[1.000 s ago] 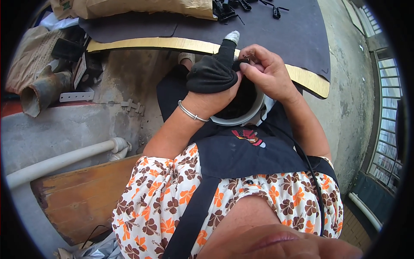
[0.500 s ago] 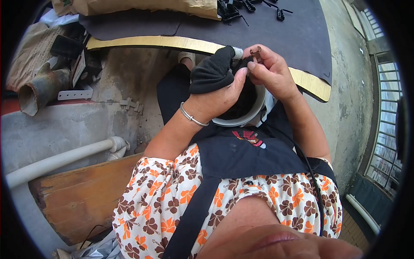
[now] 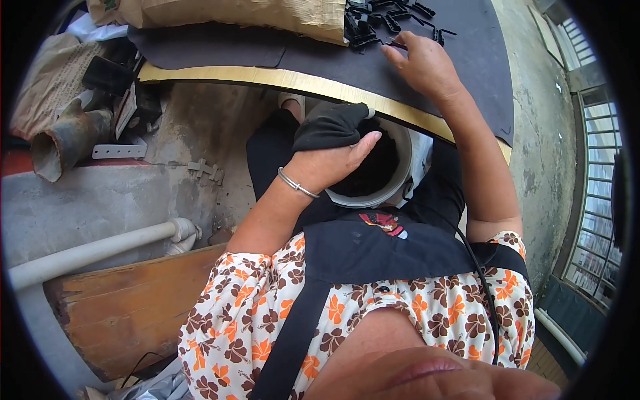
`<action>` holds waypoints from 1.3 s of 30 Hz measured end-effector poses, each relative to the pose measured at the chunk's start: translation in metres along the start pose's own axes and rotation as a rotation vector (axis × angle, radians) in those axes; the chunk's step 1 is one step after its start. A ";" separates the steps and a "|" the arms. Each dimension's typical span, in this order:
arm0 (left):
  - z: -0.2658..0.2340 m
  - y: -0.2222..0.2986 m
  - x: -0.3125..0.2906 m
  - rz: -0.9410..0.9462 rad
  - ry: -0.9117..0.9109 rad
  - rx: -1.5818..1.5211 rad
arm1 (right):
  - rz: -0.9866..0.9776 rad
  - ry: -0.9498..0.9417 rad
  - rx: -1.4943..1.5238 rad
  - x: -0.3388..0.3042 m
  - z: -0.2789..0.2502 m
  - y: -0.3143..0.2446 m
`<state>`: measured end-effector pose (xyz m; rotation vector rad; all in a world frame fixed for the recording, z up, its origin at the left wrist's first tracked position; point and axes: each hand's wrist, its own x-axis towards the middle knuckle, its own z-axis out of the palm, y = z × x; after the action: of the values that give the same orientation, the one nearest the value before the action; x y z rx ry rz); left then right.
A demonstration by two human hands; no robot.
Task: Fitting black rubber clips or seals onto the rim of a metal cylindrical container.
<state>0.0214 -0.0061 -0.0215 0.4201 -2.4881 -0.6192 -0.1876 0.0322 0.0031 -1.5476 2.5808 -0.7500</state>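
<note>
My left hand (image 3: pixel 327 143) is over a white bucket (image 3: pixel 400 150) with dark contents, between my knees. A black cloth glove (image 3: pixel 327 127) covers its fingers; the bare thumb stands apart from them, and nothing shows in the gap. A light grey tip shows at the end of one gloved finger. Out over the table (image 3: pixel 320 57), my right hand (image 3: pixel 427 63) has thumb and fingertips closed on a small black plastic piece (image 3: pixel 398 45), partly hidden. Beside it lies a loose pile of black clip-like plastic parts (image 3: pixel 363 30).
A brown paper sack (image 3: pixel 267 17) lies on the table, left of the pile. The table's yellow front edge (image 3: pixel 267 75) runs above my knees. To the left are a rusty pipe piece (image 3: pixel 67 137), a white plastic pipe (image 3: pixel 100 250) and a wooden board (image 3: pixel 133 293).
My right hand has left my left hand and the small brown-looking piece it held, reaching forward to the pile on the table. My left hand has lowered slightly, its thumb now free.
</note>
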 end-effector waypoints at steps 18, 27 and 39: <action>0.014 -0.002 0.030 0.061 0.125 -0.066 | -0.011 0.401 -0.079 -0.081 -0.027 0.046; 0.015 0.011 0.036 -0.042 0.133 -0.509 | 0.055 0.123 0.378 -0.092 -0.061 0.047; -0.019 0.045 0.011 -0.150 -0.122 -0.984 | -0.301 0.127 0.704 -0.135 -0.035 -0.008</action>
<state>0.0157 0.0210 0.0208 0.1719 -1.9321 -1.8209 -0.1228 0.1554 0.0095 -1.6579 1.8153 -1.6034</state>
